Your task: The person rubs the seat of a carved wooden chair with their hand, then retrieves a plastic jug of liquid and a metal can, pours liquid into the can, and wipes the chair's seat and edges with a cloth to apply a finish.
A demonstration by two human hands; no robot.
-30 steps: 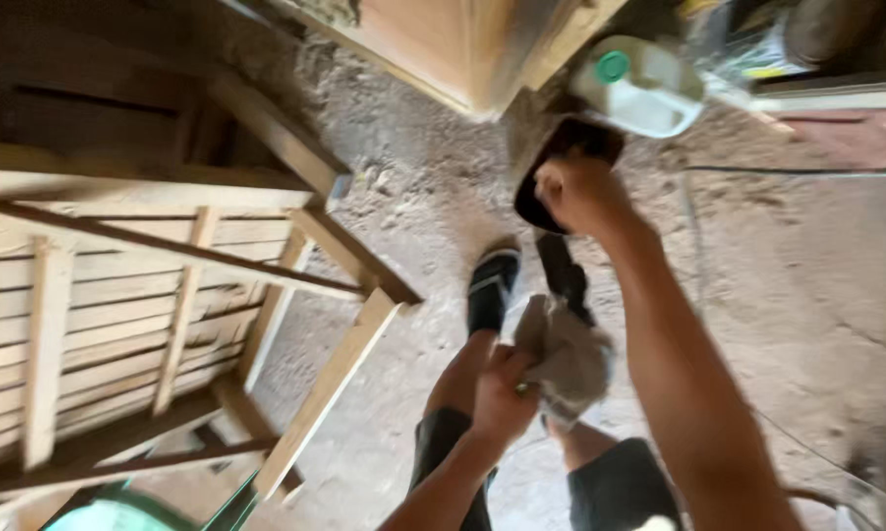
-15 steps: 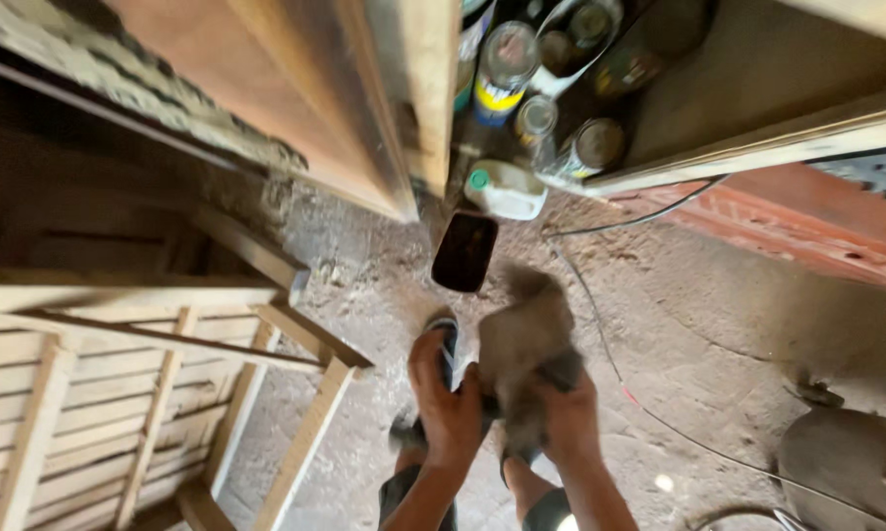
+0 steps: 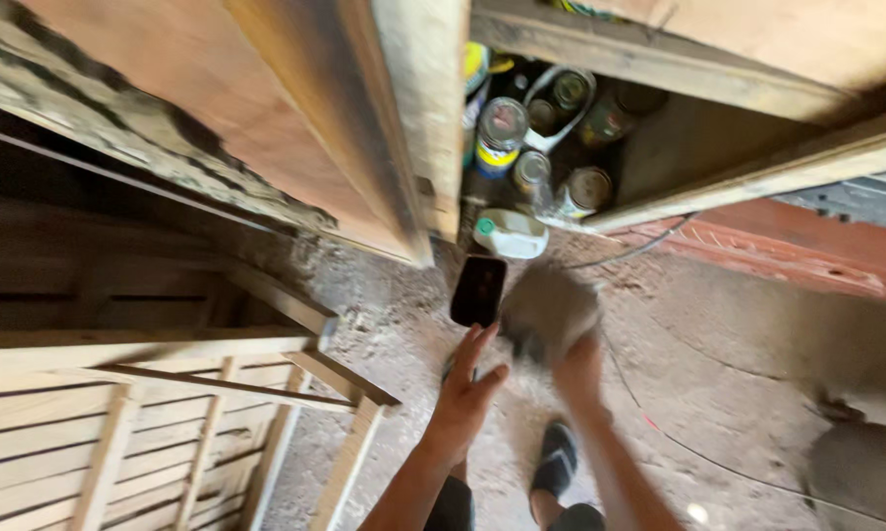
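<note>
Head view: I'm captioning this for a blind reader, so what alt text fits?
Seen from above, the right hand holds a grey cloth while the open left hand reaches toward a black phone on a dirt floor, near cans.

cloth [image 3: 549, 313]: grey, crumpled, blurred, gripped in right hand [image 3: 578, 369] | phone [image 3: 478, 291]: black, flat on dirt floor, just beyond left hand [image 3: 465, 393]
</note>
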